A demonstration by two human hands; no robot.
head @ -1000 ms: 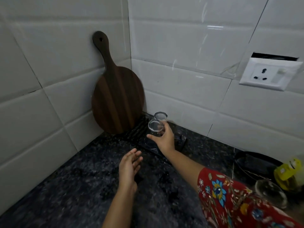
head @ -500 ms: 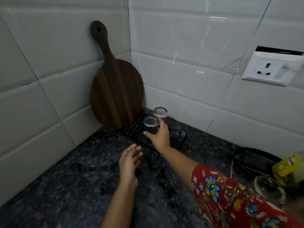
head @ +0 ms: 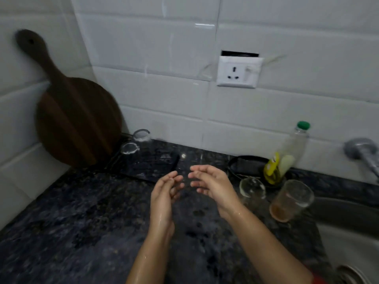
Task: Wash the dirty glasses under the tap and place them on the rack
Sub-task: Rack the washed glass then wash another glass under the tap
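Note:
Two clear glasses stand upside down on the black rack point(head: 164, 167) in the corner: the front glass point(head: 129, 153) and the back glass point(head: 141, 137). My left hand point(head: 167, 187) and my right hand point(head: 211, 182) hover wet and empty over the dark counter, just in front of the rack, fingers apart and facing each other. To the right stand a dirty glass point(head: 290, 200) with brown residue at the bottom and a smaller clear glass point(head: 251, 189), both beside the sink point(head: 344, 232). The tap point(head: 363, 153) juts from the wall at the far right.
A round wooden cutting board point(head: 75, 117) leans against the left wall behind the rack. A green-capped soap bottle point(head: 287, 156) and a black dish point(head: 248, 165) stand by the back wall. A white wall socket point(head: 239, 71) is above. The granite counter point(head: 82, 222) is wet.
My right hand let go of the front glass, which now stands on the rack, and drew back. The view swung right, bringing the sink, tap and dirty glasses into sight.

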